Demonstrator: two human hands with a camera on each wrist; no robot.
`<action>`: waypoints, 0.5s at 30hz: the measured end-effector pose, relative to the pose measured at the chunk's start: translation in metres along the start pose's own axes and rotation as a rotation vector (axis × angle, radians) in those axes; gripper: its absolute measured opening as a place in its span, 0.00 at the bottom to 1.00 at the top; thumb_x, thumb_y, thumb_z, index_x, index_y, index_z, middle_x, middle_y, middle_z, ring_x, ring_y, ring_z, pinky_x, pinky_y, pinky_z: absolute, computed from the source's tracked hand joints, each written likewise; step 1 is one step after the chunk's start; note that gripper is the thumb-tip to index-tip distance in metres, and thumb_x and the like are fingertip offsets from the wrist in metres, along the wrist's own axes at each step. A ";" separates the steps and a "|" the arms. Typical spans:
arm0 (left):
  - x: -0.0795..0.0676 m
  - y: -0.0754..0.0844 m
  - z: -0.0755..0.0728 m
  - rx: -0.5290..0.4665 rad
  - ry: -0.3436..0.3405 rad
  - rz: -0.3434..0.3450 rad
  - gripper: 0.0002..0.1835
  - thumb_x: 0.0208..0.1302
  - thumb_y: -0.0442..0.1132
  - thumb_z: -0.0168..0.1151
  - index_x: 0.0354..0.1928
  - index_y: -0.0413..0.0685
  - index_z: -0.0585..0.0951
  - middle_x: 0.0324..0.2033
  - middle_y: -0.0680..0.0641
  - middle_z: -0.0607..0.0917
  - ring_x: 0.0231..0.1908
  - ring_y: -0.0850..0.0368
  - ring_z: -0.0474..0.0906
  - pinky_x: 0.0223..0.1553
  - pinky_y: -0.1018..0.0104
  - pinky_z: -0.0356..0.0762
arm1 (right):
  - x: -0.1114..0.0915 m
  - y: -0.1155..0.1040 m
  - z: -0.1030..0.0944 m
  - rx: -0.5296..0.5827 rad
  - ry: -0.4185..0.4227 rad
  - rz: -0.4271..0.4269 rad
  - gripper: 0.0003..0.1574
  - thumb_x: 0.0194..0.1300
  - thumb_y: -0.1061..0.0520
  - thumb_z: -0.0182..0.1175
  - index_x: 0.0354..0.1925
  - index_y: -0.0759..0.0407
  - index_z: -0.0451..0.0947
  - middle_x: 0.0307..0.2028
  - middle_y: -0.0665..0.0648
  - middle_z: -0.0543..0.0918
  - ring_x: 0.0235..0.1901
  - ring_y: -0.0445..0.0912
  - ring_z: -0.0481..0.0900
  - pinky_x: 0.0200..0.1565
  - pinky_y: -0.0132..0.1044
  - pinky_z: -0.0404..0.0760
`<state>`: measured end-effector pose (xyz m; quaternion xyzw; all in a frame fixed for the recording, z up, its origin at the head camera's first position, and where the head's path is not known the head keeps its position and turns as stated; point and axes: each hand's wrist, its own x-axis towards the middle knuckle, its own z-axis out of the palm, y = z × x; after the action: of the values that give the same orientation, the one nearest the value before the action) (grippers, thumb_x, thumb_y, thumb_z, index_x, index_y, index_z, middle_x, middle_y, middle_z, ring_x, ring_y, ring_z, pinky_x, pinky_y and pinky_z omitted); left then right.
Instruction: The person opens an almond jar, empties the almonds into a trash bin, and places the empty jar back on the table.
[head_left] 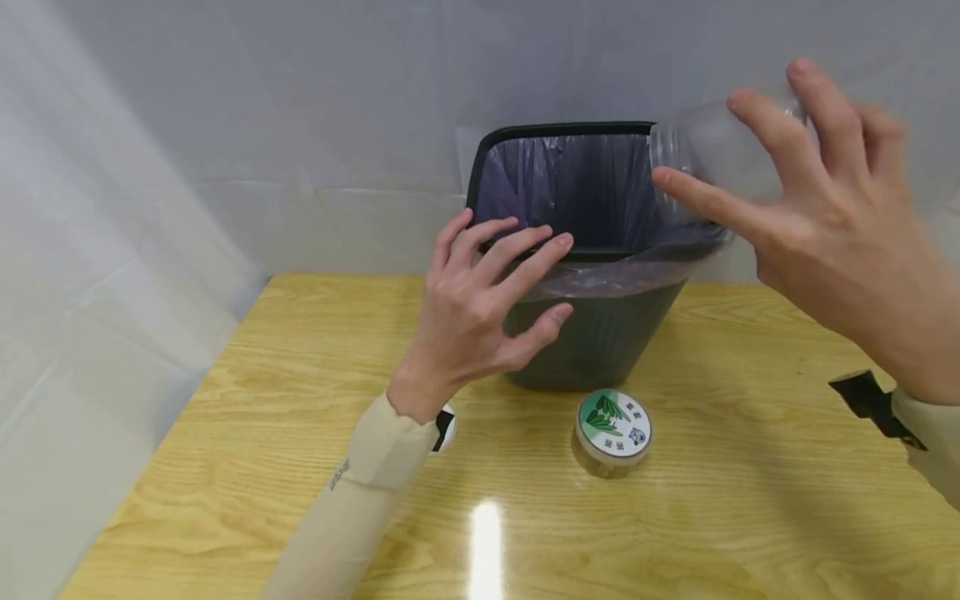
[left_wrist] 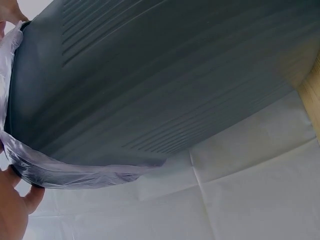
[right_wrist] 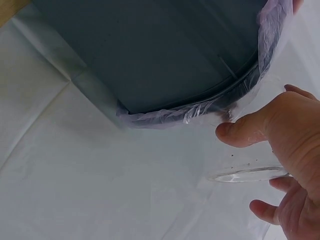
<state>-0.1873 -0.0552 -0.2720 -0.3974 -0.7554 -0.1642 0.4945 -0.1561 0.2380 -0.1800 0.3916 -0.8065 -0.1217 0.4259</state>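
Tipped onto its side at about two o'clock of the lined bin's [head_left: 600, 342] opening, mouth towards nine, the clear jar [head_left: 714, 146] is held between the thumb and fingers of the right hand [head_left: 832, 200], while the left hand [head_left: 476, 300] lies spread across the bin's near rim at seven o'clock. The jar looks stiff, light and rather slippery (glass or plastic, I cannot say, so it may be fragile), and the surest hold is probably round its body, behind the ridged neck.
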 end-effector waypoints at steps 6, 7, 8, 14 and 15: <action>0.000 0.000 0.001 -0.005 0.004 -0.005 0.27 0.59 0.59 0.56 0.58 0.57 0.78 0.52 0.49 0.82 0.57 0.47 0.73 0.66 0.45 0.57 | 0.000 0.000 -0.001 0.004 0.006 -0.002 0.53 0.52 0.79 0.54 0.71 0.44 0.59 0.69 0.70 0.55 0.71 0.66 0.47 0.55 0.65 0.54; 0.000 0.000 0.001 -0.004 0.004 -0.005 0.27 0.59 0.59 0.56 0.58 0.57 0.78 0.52 0.50 0.82 0.57 0.47 0.72 0.66 0.45 0.57 | 0.000 0.000 -0.001 0.004 0.010 -0.003 0.53 0.52 0.79 0.55 0.71 0.44 0.59 0.70 0.70 0.55 0.71 0.66 0.47 0.55 0.65 0.55; 0.000 0.000 0.001 -0.004 0.004 -0.005 0.27 0.59 0.59 0.56 0.58 0.57 0.78 0.52 0.50 0.82 0.57 0.47 0.73 0.66 0.45 0.57 | 0.001 0.000 -0.001 0.006 0.011 -0.004 0.54 0.52 0.80 0.55 0.71 0.45 0.59 0.70 0.69 0.55 0.72 0.66 0.47 0.55 0.65 0.55; 0.000 0.000 0.001 -0.007 0.006 -0.006 0.27 0.59 0.59 0.56 0.58 0.57 0.78 0.52 0.50 0.82 0.56 0.46 0.73 0.66 0.45 0.57 | 0.003 -0.004 -0.007 0.029 -0.041 -0.004 0.56 0.50 0.80 0.56 0.72 0.47 0.56 0.71 0.67 0.54 0.72 0.65 0.45 0.56 0.66 0.54; 0.000 0.000 0.001 -0.008 0.005 -0.007 0.27 0.59 0.59 0.56 0.58 0.57 0.78 0.52 0.50 0.82 0.56 0.46 0.73 0.66 0.45 0.57 | 0.004 -0.005 -0.009 0.030 -0.054 -0.002 0.56 0.50 0.80 0.56 0.72 0.47 0.55 0.71 0.66 0.53 0.72 0.65 0.45 0.56 0.66 0.53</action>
<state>-0.1878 -0.0547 -0.2725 -0.3965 -0.7549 -0.1698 0.4940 -0.1479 0.2330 -0.1750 0.3954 -0.8191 -0.1203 0.3978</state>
